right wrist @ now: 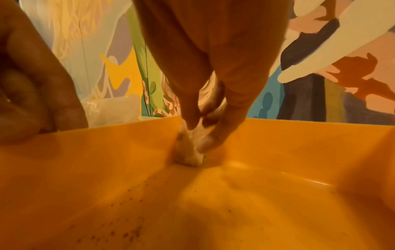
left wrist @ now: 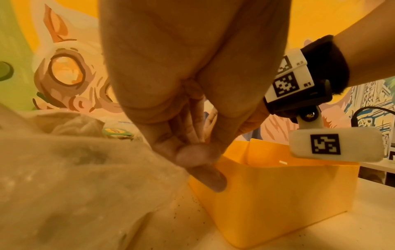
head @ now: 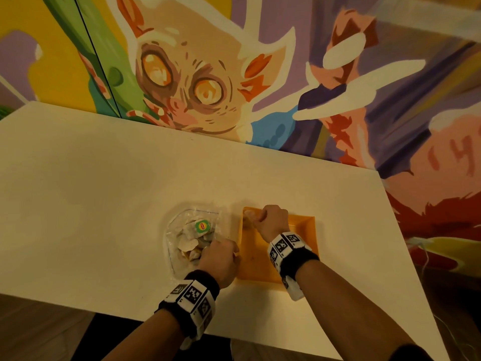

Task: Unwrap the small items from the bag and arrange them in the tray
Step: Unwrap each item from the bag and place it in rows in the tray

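A clear plastic bag (head: 182,259) with several crumpled tea bags and a green-yellow tag (head: 202,226) lies on the white table. An orange tray (head: 302,230) stands just right of it. My right hand (head: 263,217) reaches into the tray's far left corner. There, in the right wrist view, its fingertips pinch a pale tea bag (right wrist: 190,152) that touches the tray floor (right wrist: 278,203). My left hand (head: 221,256) sits at the bag's near right edge, against the tray's left wall (left wrist: 278,194). Its thumb and fingers (left wrist: 196,155) are pressed together on the bag's plastic (left wrist: 85,169).
The white table (head: 104,191) runs wide to the left and back, its near edge under my forearms. A painted mural wall (head: 208,74) rises behind it. Dark crumbs (right wrist: 128,233) speckle the tray floor. A thin cable (head: 426,256) hangs off the table's right side.
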A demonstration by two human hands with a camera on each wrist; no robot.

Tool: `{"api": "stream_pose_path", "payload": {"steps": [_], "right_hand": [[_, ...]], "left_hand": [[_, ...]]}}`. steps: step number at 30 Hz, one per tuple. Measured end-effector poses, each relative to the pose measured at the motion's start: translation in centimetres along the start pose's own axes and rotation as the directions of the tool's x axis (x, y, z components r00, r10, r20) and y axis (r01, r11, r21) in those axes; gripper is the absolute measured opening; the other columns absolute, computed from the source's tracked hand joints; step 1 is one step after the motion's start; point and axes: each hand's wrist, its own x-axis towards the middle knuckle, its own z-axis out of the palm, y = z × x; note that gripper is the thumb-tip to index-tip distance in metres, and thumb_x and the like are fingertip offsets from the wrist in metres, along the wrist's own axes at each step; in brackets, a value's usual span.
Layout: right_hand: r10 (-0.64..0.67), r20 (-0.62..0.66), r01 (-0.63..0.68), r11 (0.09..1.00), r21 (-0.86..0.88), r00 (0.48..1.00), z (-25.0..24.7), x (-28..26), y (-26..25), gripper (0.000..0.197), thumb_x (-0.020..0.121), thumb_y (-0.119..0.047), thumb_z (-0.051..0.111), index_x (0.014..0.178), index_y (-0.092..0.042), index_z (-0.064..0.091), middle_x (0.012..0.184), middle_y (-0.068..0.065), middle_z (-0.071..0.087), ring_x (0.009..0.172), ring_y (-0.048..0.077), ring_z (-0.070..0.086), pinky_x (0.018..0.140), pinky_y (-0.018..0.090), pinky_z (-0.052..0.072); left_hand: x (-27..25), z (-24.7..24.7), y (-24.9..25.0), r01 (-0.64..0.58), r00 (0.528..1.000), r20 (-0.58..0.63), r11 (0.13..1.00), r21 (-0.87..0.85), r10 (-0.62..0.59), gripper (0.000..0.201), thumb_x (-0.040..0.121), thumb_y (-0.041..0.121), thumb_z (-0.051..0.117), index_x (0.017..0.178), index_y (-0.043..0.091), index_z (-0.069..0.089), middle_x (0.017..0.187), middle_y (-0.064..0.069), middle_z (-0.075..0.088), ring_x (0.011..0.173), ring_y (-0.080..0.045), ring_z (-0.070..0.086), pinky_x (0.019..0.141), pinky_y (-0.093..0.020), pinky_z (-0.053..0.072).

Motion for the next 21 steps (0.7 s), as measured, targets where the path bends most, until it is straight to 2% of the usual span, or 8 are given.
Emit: {"api": "stream_pose_path", "payload": {"steps": [2,4,7,10,12,15,18,21], "right_hand": [[0.062,0.091,-0.046,0.984,-0.173,0.994,0.1,0.0,0.0,0.043,0.082,-0.046,0.07,0.094,-0.005,0.067,0.096,0.009,0.068,0.093,0.024,0.064,0.074,0.03,0.053],[0.1,0.125,-0.066,0.966,-0.252,0.987,0.2,-0.2,-0.3,0.044,0.084,-0.043,0.069,0.102,-0.003,0.061,0.103,0.012,0.065,0.098,0.027,0.062,0.07,0.028,0.047],[0.147,0.113,-0.126,0.976,-0.18,0.983,0.4,0.0,-0.9,0.045,0.089,-0.052,0.057,0.088,-0.008,0.052,0.097,0.012,0.061,0.077,0.026,0.054,0.055,0.03,0.039],[0.179,0.117,-0.164,0.978,-0.126,0.977,0.7,0.6,-1.5,0.045,0.091,-0.051,0.052,0.088,-0.006,0.049,0.11,0.02,0.061,0.074,0.029,0.049,0.044,0.027,0.027],[0.187,0.117,-0.177,0.98,-0.089,0.975,0.8,0.9,-1.8,0.041,0.093,-0.044,0.054,0.092,-0.003,0.055,0.111,0.021,0.06,0.076,0.032,0.051,0.044,0.027,0.027],[0.202,0.126,-0.191,0.977,-0.097,0.971,1.1,1.3,-1.9,0.033,0.095,-0.035,0.057,0.096,-0.001,0.059,0.113,0.02,0.061,0.092,0.037,0.062,0.051,0.029,0.037],[0.219,0.108,-0.209,0.973,-0.099,0.97,1.2,1.2,-2.2,0.032,0.096,-0.027,0.056,0.106,0.003,0.06,0.115,0.021,0.06,0.099,0.038,0.062,0.064,0.03,0.045],[0.229,0.105,-0.207,0.961,-0.183,0.968,1.1,1.1,-2.2,0.025,0.096,-0.015,0.052,0.114,0.002,0.056,0.122,0.02,0.056,0.108,0.035,0.059,0.08,0.034,0.05]], "left_hand": [[0.0,0.0,0.1,0.006,1.0,-0.003,1.0,0.002,-0.006,0.027,0.096,0.028,0.053,0.12,0.02,0.061,0.116,-0.002,0.064,0.104,-0.02,0.061,0.094,-0.038,0.052],[0.1,0.0,0.1,0.004,1.0,-0.005,1.0,0.007,-0.004,0.027,0.096,0.026,0.053,0.121,0.02,0.061,0.117,-0.002,0.064,0.104,-0.019,0.061,0.094,-0.038,0.052],[0.1,0.0,0.0,-0.004,1.0,0.001,1.0,0.016,0.004,0.027,0.096,0.023,0.053,0.122,0.02,0.062,0.116,0.0,0.065,0.103,-0.018,0.062,0.094,-0.036,0.052],[0.3,0.0,-0.1,-0.029,1.0,0.009,0.999,0.029,0.029,0.028,0.095,0.02,0.052,0.121,0.018,0.063,0.113,0.0,0.067,0.1,-0.016,0.063,0.092,-0.034,0.053],[0.4,-0.2,-0.1,-0.032,0.999,0.023,0.999,0.028,0.032,0.027,0.095,0.019,0.052,0.12,0.018,0.063,0.113,0.0,0.067,0.1,-0.017,0.063,0.091,-0.034,0.053],[0.6,-0.2,-0.1,-0.037,0.999,0.03,0.999,0.039,0.036,0.028,0.095,0.019,0.052,0.12,0.018,0.063,0.113,0.0,0.067,0.1,-0.017,0.063,0.09,-0.035,0.054],[0.7,-0.1,-0.2,-0.04,0.999,0.022,0.998,0.044,0.039,0.029,0.095,0.019,0.052,0.121,0.018,0.063,0.112,0.0,0.067,0.099,-0.016,0.063,0.089,-0.034,0.054],[0.8,0.0,-0.3,-0.022,0.999,0.035,0.999,0.041,0.02,0.029,0.095,0.022,0.052,0.122,0.019,0.062,0.115,-0.001,0.065,0.1,-0.017,0.062,0.09,-0.035,0.054]]}}
